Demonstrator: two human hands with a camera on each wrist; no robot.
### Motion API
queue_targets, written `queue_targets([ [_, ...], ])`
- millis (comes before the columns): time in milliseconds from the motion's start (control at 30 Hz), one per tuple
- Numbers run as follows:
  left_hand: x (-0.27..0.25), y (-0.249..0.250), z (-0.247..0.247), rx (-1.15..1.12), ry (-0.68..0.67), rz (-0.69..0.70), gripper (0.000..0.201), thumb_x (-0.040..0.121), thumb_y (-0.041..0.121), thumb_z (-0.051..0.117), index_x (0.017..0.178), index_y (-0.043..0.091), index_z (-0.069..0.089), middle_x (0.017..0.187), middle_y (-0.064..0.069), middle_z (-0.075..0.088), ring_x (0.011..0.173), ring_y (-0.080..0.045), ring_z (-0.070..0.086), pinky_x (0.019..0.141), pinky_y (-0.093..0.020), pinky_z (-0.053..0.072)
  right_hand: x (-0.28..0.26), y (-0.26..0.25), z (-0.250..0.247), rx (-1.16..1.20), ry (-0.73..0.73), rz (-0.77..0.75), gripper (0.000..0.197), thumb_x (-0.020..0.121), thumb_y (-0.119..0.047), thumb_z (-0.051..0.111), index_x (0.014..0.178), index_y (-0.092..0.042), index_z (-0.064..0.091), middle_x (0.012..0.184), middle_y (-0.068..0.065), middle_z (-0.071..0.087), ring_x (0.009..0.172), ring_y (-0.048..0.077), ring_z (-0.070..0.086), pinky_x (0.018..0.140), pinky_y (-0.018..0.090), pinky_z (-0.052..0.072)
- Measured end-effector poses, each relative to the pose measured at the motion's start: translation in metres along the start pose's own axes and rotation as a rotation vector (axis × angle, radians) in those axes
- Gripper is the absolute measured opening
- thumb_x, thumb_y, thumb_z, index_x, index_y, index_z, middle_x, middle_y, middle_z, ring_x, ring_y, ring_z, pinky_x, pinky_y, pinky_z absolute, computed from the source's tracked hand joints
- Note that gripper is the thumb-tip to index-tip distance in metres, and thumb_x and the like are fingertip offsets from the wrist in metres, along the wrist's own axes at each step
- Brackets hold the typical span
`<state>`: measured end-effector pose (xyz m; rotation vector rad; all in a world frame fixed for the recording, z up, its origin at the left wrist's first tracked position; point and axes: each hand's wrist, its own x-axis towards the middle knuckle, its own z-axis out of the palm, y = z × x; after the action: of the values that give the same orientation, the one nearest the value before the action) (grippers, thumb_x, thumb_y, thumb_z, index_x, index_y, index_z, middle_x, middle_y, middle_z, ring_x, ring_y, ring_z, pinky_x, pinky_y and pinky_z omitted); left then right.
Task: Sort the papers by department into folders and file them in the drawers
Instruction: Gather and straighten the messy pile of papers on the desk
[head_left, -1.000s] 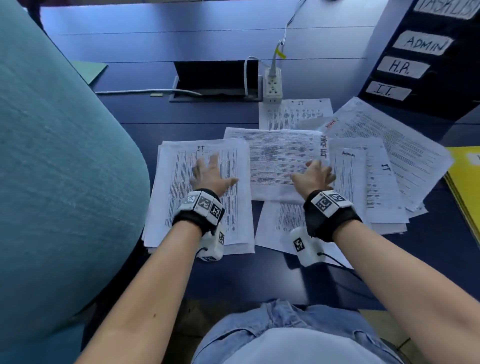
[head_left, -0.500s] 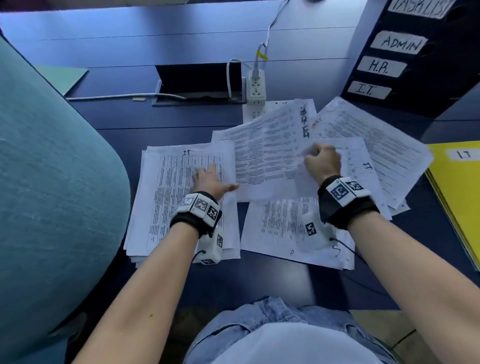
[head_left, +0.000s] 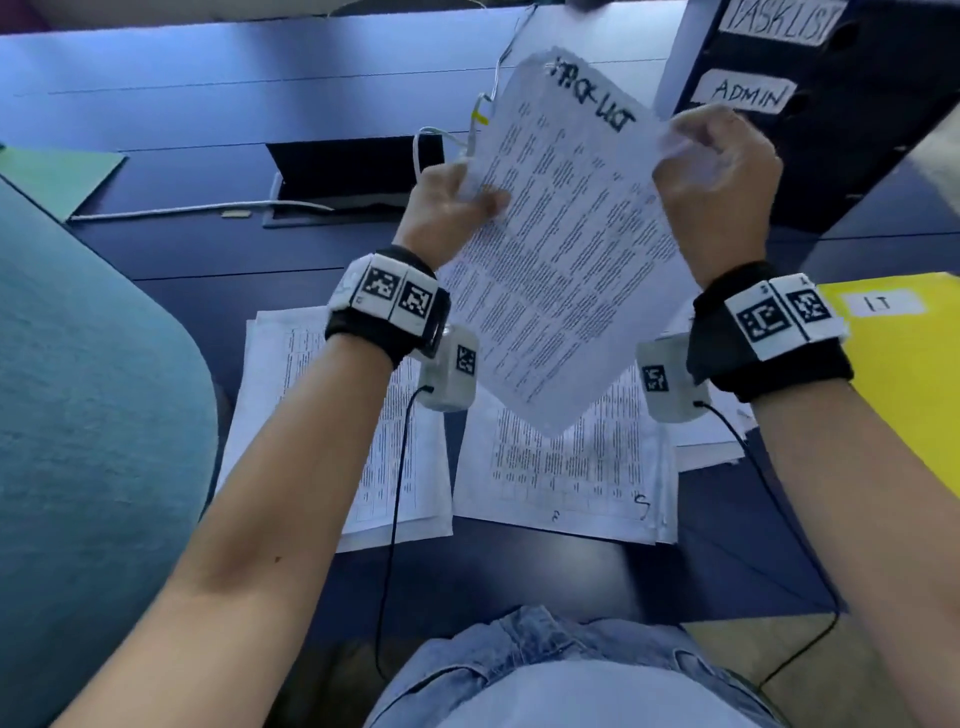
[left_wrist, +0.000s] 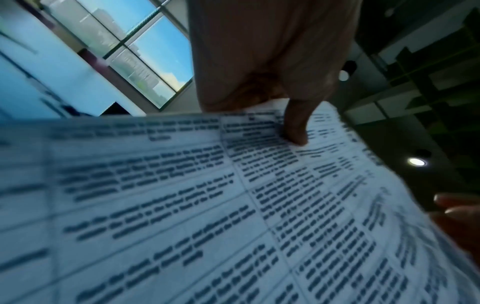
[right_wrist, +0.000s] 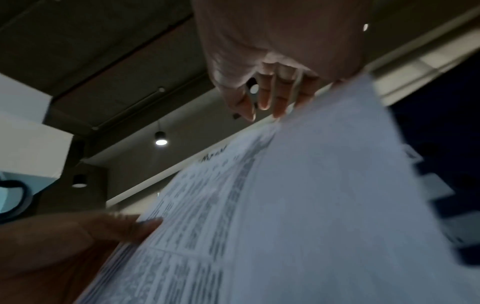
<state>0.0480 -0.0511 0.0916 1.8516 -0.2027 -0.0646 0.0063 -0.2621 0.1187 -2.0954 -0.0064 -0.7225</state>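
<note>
At the upper right of the head view we read "TASKLIST" (head_left: 779, 21) and "ADMIN" (head_left: 747, 96) on white labels on a dark drawer unit (head_left: 883, 130); at right, "IT" (head_left: 881, 303) labels a yellow folder (head_left: 914, 384).

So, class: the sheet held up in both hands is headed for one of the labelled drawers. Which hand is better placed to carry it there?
Probably the right hand. It grips the sheet on the edge nearest the drawers, which stand to the person's right. The left hand holds the far edge and would have to cross over.
</note>
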Motion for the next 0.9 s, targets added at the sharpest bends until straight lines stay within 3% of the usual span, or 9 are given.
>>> queue_targets([
  [67,-0.004,-0.010,0.007,-0.019,0.095,-0.084,0.013,0.072,0.024,0.065,0.080,0.015,0.061,0.084,-0.013,0.064,0.076,-0.024,0.060,0.075,-0.048,0.052,-0.002,0.017,0.000,-0.034,0.074,0.127,0.036,0.075,-0.020,0.056,0.110,-0.013,0.058,0.097,-0.004,0.056,0.099,0.016,0.052,0.087,0.027,0.038],
  [133,-0.011,-0.031,0.018,-0.020,0.160,-0.209,0.010,0.078,0.016,0.063,0.088,0.012,0.062,0.090,-0.015,0.066,0.082,-0.029,0.064,0.077,-0.044,0.053,-0.009,0.040,0.006,-0.114,0.051,0.316,0.051,0.078,-0.025,0.062,0.125,-0.012,0.047,0.119,0.003,0.051,0.116,0.021,0.046,0.093,0.029,0.034],
  [300,-0.049,-0.082,0.057,0.140,0.134,-0.550,0.008,0.086,0.007,0.052,0.088,0.009,0.059,0.092,-0.013,0.064,0.090,-0.027,0.062,0.075,-0.032,0.053,-0.056,0.087,0.022,-0.249,-0.267,0.832,0.084,0.078,-0.032,0.072,0.140,-0.002,0.024,0.143,0.020,0.030,0.131,0.035,0.033,0.108,0.045,0.031],
  [367,-0.064,-0.092,0.070,0.359,0.109,-0.648,0.021,0.088,0.010,0.047,0.106,0.002,0.057,0.113,-0.017,0.056,0.107,-0.030,0.052,0.082,-0.031,0.044,-0.079,0.094,0.024,-0.350,-0.345,0.926,0.089,0.079,-0.033,0.071,0.142,0.002,0.019,0.145,0.024,0.025,0.134,0.037,0.026,0.110,0.043,0.025],
  [467,-0.080,-0.095,0.081,0.537,0.100,-0.731,0.047,0.090,0.021,0.049,0.130,0.001,0.034,0.138,-0.017,0.026,0.128,-0.033,0.027,0.105,-0.040,0.028,-0.102,0.098,0.024,-0.388,-0.303,0.966,0.081,0.079,-0.029,0.071,0.137,0.005,0.024,0.142,0.026,0.026,0.131,0.040,0.028,0.106,0.043,0.026],
  [567,-0.086,-0.093,0.091,0.461,0.099,-0.710,0.052,0.083,0.021,0.058,0.122,0.006,0.027,0.132,-0.013,0.025,0.125,-0.030,0.027,0.103,-0.041,0.031,-0.110,0.100,0.027,-0.281,-0.269,0.999,0.074,0.080,-0.023,0.070,0.133,0.006,0.028,0.140,0.025,0.032,0.127,0.037,0.038,0.101,0.039,0.034],
  [667,-0.086,-0.093,0.094,0.331,0.116,-0.736,0.055,0.079,0.014,0.062,0.119,0.010,0.024,0.133,-0.012,0.027,0.124,-0.030,0.029,0.103,-0.039,0.030,-0.112,0.098,0.032,-0.191,-0.355,1.001,0.053,0.081,-0.014,0.068,0.123,0.006,0.044,0.123,0.021,0.053,0.114,0.032,0.053,0.085,0.032,0.043],
  [767,-0.085,-0.096,0.086,0.258,0.149,-0.761,0.075,0.079,0.017,0.069,0.133,0.006,0.019,0.142,-0.016,0.025,0.132,-0.032,0.027,0.111,-0.038,0.025,-0.110,0.086,0.034,-0.079,-0.496,0.835,0.031,0.083,-0.005,0.063,0.113,0.003,0.059,0.105,0.016,0.063,0.101,0.029,0.060,0.074,0.027,0.044],
  [900,-0.076,-0.093,0.067,0.038,0.239,-0.686,0.089,0.072,0.036,0.076,0.136,0.003,0.024,0.140,-0.018,0.033,0.131,-0.034,0.034,0.110,-0.046,0.030,-0.090,0.050,0.025,0.153,-0.439,0.553,0.022,0.080,-0.003,0.068,0.100,-0.008,0.061,0.083,0.002,0.061,0.075,0.013,0.059,0.059,0.013,0.046],
])
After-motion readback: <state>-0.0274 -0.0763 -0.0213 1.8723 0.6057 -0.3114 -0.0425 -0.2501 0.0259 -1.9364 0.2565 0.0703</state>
